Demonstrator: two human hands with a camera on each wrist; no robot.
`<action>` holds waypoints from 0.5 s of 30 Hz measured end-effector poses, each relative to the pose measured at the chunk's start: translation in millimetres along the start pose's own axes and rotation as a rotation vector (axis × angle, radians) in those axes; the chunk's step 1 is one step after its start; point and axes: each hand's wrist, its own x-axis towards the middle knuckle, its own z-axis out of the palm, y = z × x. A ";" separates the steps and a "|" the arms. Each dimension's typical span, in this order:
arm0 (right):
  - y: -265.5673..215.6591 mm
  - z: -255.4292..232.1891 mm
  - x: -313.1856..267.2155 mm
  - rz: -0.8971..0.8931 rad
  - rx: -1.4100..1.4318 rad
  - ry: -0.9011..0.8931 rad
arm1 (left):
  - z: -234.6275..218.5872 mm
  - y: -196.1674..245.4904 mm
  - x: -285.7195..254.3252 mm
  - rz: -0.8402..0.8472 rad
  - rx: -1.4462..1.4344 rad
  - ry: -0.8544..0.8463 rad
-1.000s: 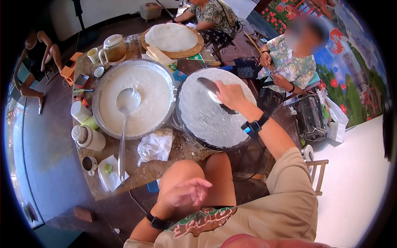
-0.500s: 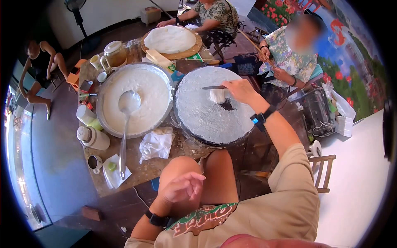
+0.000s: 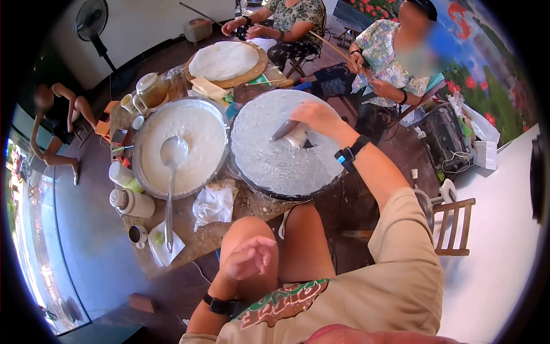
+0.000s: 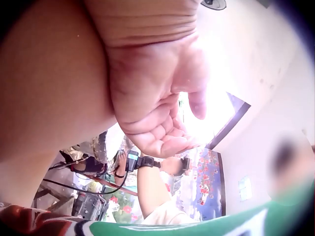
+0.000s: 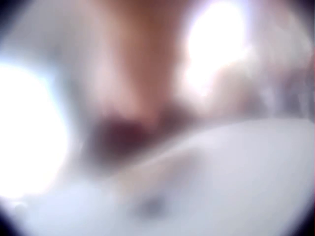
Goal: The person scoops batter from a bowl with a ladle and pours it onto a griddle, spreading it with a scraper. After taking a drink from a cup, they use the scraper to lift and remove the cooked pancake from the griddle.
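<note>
In the head view my right hand [image 3: 318, 118] grips a dark flat scraper [image 3: 285, 131] over a large round griddle [image 3: 272, 172]. White batter coats the griddle in a thin layer, with a dark bare gap near the hand. Beside the scraper lies a thicker whitish clump [image 3: 297, 138]. The right wrist view is badly blurred. My left hand [image 3: 249, 259] rests by my knee with nothing in it; the left wrist view shows its fingers [image 4: 157, 130] loosely curled. Left of the griddle is a wide metal basin [image 3: 150, 175] of batter, with a ladle [image 3: 170, 198] lying across its rim.
A crumpled white cloth [image 3: 213, 207] lies before the basin. A bottle [image 3: 132, 203], a dark mug [image 3: 137, 235] and a teapot [image 3: 151, 92] line the table's left side. Behind, a round board [image 3: 260, 64] carries a white sheet. Two people sit across the table, another far left.
My right hand has turned and shifted the scraper over the griddle, near the bare gap. The left hand stays by the knee. The head view has swung slightly.
</note>
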 end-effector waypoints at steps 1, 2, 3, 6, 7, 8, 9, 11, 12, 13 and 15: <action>0.0 1.4 -3.5 -0.020 -0.019 -0.011 | 0.8 -2.1 0.0 0.010 0.004 0.005; 0.8 2.8 -9.3 -0.043 -0.039 -0.024 | 1.6 -2.3 0.5 0.021 0.006 0.007; 3.2 2.4 -16.0 -0.067 -0.059 -0.042 | 1.9 -1.7 0.4 0.020 -0.005 0.007; 16.2 -26.9 -45.8 -0.156 -0.063 -0.136 | 2.7 -2.4 0.0 0.011 -0.046 -0.022; 19.6 -34.4 -50.7 -0.176 -0.079 -0.160 | 1.3 -1.1 1.1 0.008 -0.054 -0.049; 22.9 -33.2 -50.9 -0.146 -0.105 -0.127 | 0.9 0.5 2.6 0.005 -0.058 -0.075; 25.6 -30.6 -50.8 -0.115 -0.132 -0.092 | 1.5 1.7 3.8 0.003 -0.057 -0.078; 19.9 -25.0 -42.5 0.034 -0.140 -0.024 | 2.7 3.5 5.2 -0.005 -0.054 -0.082; 14.6 -17.7 -36.3 0.118 -0.188 -0.042 | 2.5 2.7 5.5 0.002 -0.055 -0.081; 9.7 -7.9 -32.2 0.203 -0.234 -0.061 | 1.6 0.4 5.4 0.009 -0.056 -0.079; -4.8 -0.2 -32.0 0.322 -0.295 -0.081 | 0.9 -2.9 1.8 0.021 -0.043 -0.059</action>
